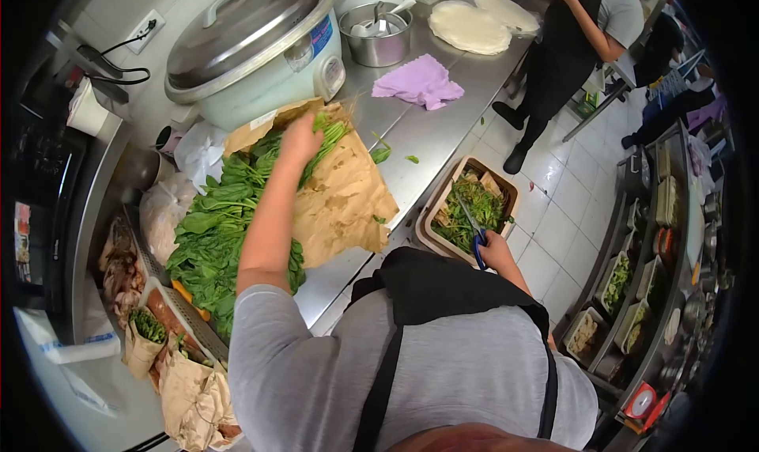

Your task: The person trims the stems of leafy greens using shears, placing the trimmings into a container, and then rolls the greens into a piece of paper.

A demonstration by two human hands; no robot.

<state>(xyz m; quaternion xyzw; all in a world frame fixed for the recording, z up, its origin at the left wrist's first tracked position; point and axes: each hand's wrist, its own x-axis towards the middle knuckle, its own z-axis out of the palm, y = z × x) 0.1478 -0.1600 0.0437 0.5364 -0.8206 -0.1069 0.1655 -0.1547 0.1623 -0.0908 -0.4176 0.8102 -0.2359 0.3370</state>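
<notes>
My left hand [301, 139] is closed on some leafy greens [225, 207] at the upper end of a large green heap. The heap lies partly on brown paper [336, 199] on the steel counter. My right hand [496, 251] grips a pair of scissors [479, 246] by the blue handles, with the blades pointing over a bin [428, 234] beside the counter. Cut green stems and leaves [474, 207] fill the bin. A few loose leaves [381, 153] lie on the counter beyond the paper.
A large lidded cooker [253, 56], a steel pot [378, 45] with utensils, a purple cloth [419, 82] and flat pale rounds [470, 29] stand along the counter. Another person in a black apron [563, 49] stands ahead. Food containers [617, 282] line the right side.
</notes>
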